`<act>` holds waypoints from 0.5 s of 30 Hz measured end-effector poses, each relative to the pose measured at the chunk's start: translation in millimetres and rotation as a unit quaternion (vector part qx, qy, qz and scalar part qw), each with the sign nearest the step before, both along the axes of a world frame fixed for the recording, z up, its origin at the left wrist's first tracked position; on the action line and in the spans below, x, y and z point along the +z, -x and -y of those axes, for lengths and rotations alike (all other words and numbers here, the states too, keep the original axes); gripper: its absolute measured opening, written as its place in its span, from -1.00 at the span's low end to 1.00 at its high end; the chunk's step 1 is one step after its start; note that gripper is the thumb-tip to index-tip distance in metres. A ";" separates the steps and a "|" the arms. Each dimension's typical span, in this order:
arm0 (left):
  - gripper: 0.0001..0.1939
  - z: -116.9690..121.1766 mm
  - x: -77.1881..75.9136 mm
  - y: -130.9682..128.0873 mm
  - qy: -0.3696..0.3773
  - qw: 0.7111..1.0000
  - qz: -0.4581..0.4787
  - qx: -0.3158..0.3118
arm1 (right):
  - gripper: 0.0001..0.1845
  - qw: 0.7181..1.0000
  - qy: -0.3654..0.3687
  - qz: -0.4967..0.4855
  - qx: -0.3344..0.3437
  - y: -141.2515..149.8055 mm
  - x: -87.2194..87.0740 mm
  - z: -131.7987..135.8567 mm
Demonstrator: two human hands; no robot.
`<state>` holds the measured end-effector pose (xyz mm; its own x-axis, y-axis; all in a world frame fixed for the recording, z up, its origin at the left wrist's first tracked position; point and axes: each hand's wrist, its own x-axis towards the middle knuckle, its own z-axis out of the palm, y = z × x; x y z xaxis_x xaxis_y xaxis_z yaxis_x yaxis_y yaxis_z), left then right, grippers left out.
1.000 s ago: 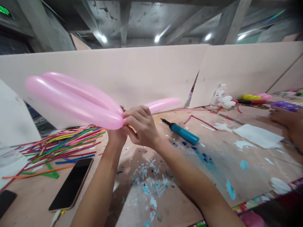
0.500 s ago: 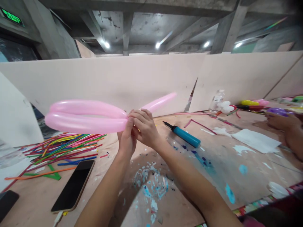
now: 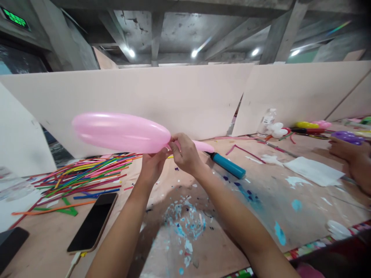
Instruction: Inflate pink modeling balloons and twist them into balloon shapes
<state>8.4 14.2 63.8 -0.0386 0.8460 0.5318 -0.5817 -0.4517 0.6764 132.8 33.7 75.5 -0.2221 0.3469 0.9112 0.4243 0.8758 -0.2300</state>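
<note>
A long pink modelling balloon is folded into a loop that stretches to the left above the table, and its thinner tail points right, past my hands. My left hand grips the balloon from below, where the loop's ends come together. Against it, my right hand pinches the balloon at the same joint with bent fingers. The exact pinch point is partly covered by the fingers. Just right of the tail lies a blue hand pump with a black nozzle.
Uninflated balloons in many colours lie at left, near a charging phone. A bottle, white paper and blue paint flakes are on the table. Another person's hand holds a purple balloon at right. A pale partition stands behind.
The balloon's loop has turned, so its two strands now overlap, and it has shifted right and slightly up. The tail has swung down towards the pump. Both hands have moved a little right.
</note>
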 end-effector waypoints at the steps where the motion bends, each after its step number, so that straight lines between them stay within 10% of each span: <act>1: -0.72 0.1 0.8 1.3 0.001 1.000 0.000 -0.008 | -0.82 1.000 0.006 0.003 0.003 -0.3 1.1 1.2; 10: -0.71 0.2 3.0 13.8 -0.029 0.998 0.049 -0.030 | -0.82 0.977 0.169 0.010 0.132 1.3 17.9 20.2; 15: -0.65 2.1 1.9 -6.0 0.026 0.993 0.108 -0.031 | -0.94 0.996 0.014 -0.051 0.065 14.4 4.4 13.7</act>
